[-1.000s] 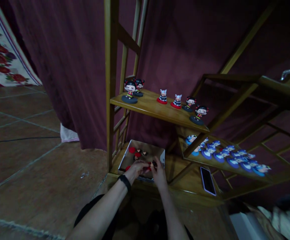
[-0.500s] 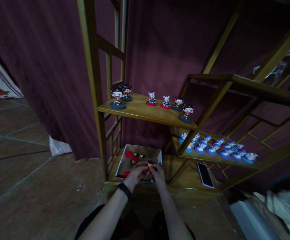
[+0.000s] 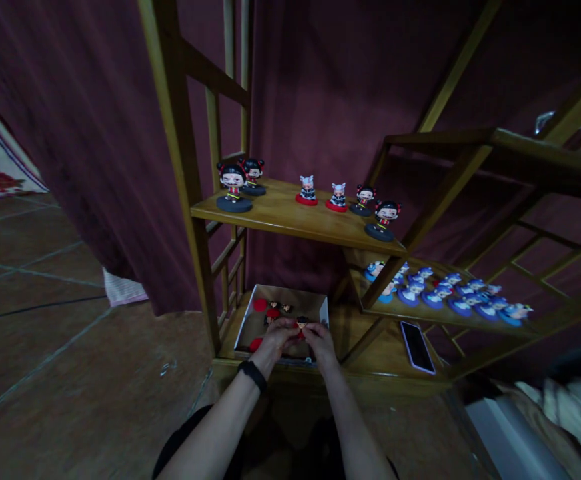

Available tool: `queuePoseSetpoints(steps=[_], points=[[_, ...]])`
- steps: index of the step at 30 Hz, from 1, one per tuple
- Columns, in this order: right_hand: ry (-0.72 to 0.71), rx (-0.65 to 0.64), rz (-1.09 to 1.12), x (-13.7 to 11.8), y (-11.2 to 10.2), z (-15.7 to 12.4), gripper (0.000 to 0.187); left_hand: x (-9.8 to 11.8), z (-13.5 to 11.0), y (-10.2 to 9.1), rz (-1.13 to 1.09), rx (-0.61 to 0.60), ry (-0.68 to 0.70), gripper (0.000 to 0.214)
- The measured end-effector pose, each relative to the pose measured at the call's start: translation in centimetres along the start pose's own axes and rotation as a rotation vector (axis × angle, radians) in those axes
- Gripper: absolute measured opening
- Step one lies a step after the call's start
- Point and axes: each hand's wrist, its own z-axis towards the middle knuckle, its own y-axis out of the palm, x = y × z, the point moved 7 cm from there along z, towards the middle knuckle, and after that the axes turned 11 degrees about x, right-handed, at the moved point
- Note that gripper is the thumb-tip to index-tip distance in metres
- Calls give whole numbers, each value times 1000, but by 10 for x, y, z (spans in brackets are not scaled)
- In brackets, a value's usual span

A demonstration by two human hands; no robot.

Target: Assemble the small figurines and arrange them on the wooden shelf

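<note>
Between my hands is a small figurine (image 3: 301, 323) with black hair and a red lower part. My left hand (image 3: 276, 339) pinches it from the left, and my right hand (image 3: 319, 339) grips it from the right; both are closed on it. They are over the front part of a shallow white-edged box (image 3: 306, 301). Inside the box lie a red disc (image 3: 259, 305), several small black-haired figurines (image 3: 287, 308) and another red piece (image 3: 255, 344) near the front left. My fingers cover part of the held figurine.
Above the box, a wooden shelf (image 3: 290, 217) carries several figurines on round bases, including a large black-haired figurine (image 3: 233, 183). More blue and purple figurines (image 3: 413, 291) stand on a lower shelf to the right. A phone (image 3: 417, 347) lies on the bottom board. A shelf post (image 3: 170, 133) rises at left.
The view has shifted slightly. My hands stay over the box with the figurine between them, and its head shows a little more upright now.
</note>
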Motion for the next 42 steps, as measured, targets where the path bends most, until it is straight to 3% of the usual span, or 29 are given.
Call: queuePoseSetpoints(steps=[6, 11, 14, 18, 22, 29, 35, 42], points=[[-35, -23, 18, -6, 4, -4, 14, -5, 8, -2, -19, -1, -20, 29], [-60, 37, 95, -4, -2, -6, 15, -4, 0, 4, -42, -27, 4, 28], [-75, 81, 183, -8, -9, -10, 18, 3, -12, 13, -50, -105, 31, 28], [-187, 67, 223, -33, -20, -27, 20, 15, -37, 23, -41, -245, 89, 32], [-291, 82, 199, -51, -34, -54, 21, 19, -63, 23, 18, -275, 200, 30], [-352, 121, 115, -59, -46, -91, 18, 22, -94, 20, 79, -358, 324, 22], [-307, 149, 124, -50, -45, -95, 21, 15, -100, 16, 77, -317, 339, 24], [-72, 114, 226, -16, -36, -81, 28, -19, -83, 3, -38, -79, 92, 20]])
